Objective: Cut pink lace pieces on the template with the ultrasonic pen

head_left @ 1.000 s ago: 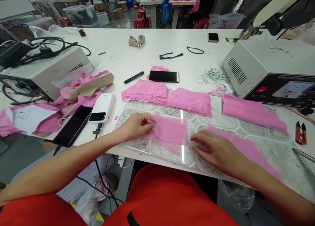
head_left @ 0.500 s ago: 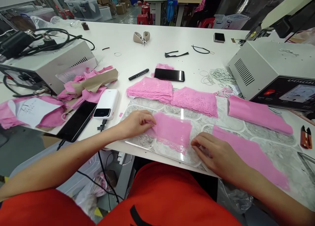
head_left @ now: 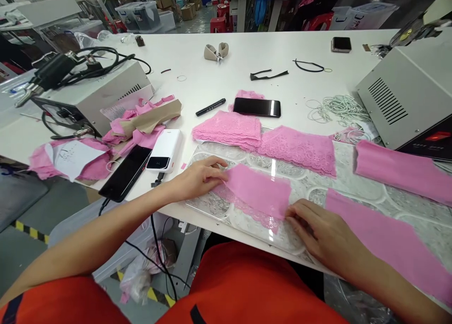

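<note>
A small pink fabric piece with a lace edge (head_left: 259, 192) lies on a clear, patterned mat (head_left: 215, 152) near the table's front. At its left end, my left hand (head_left: 199, 179) has thumb and fingertips pinched on the fabric's edge. My right hand (head_left: 318, 227) has curled fingers closed at the right end, on the lower right corner. Just behind it rest a stack of pink lace pieces (head_left: 228, 130) and another pink lace piece (head_left: 298, 147). To the right of my right hand lies a larger flat pink cloth (head_left: 384, 239).
A folded pink cloth (head_left: 402, 171) lies before a grey machine box (head_left: 399, 84). On the left are a white power bank (head_left: 168, 147), a black tablet-like device (head_left: 125, 173), pink scraps (head_left: 132, 133) and another box (head_left: 95, 95). A phone (head_left: 257, 107) and pen (head_left: 211, 107) lie behind the stack.
The view has turned, so the table's things sit differently in frame. The pink lace piece looks smoother and more stretched out, and my right fingers have come onto its right end.
</note>
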### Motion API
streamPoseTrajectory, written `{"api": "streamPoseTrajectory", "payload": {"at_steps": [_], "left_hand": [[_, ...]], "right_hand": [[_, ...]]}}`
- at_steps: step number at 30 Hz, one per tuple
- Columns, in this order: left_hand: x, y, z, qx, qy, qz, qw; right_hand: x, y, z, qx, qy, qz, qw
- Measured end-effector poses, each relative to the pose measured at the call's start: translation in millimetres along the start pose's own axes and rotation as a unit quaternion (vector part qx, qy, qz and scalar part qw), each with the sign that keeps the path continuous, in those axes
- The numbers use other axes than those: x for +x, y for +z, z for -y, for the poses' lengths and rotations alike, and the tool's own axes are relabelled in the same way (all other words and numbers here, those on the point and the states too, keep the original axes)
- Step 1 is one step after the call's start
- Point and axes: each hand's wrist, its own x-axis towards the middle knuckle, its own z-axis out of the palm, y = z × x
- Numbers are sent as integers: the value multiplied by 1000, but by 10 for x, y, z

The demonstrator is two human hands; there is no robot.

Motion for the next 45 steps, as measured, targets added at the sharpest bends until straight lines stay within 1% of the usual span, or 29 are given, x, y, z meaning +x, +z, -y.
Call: {"api": "streamPoseTrajectory", "payload": {"at_steps": [3,6,12,16,18,22,25,27,29,31,33,34,35,37,40,42,45], "left_hand": [[-15,-21,33,12,32,0,999],[-28,-31,49,44,47,-4,998],[-45,-44,84,127,85,4,988],[-75,-80,126,137,94,1,986],[-93,-74,104,136,101,-4,986],[-125,46,-68,133,113,-2,985],[-119,162,-247,133,128,3,983],[-72,191,-347,135,139,8,981],[24,171,-424,143,148,14,979],[168,136,-493,148,156,18,976],[349,142,-575,147,169,20,974],[451,175,-624,144,182,19,972],[557,230,-678,140,199,19,970],[780,396,-792,131,243,25,961],[1119,690,-931,116,299,62,945],[1324,845,-976,96,314,90,940],[1555,968,-968,73,320,120,937]], "right_hand": [[-10,-22,66,11,2,-2,1000],[1,-9,144,7,-16,-11,1000],[9,127,256,-7,-21,-30,999],[-25,190,275,-14,-27,-40,999],[-44,181,246,-18,-32,-37,999],[-104,58,110,-55,-33,-21,998],[-190,-123,13,-85,-20,-14,996],[-262,-275,-23,-73,0,-34,997],[-349,-439,-46,-36,23,-78,996],[-466,-595,-77,-10,54,-130,990],[-627,-715,-125,-16,92,-170,981],[-724,-753,-155,-26,112,-182,976],[-829,-776,-187,-38,130,-190,972],[-1046,-778,-250,-60,160,-200,965],[-1331,-727,-332,-89,192,-217,953],[-1467,-695,-376,-100,204,-228,947],[-1593,-673,-431,-112,220,-244,938]]}}
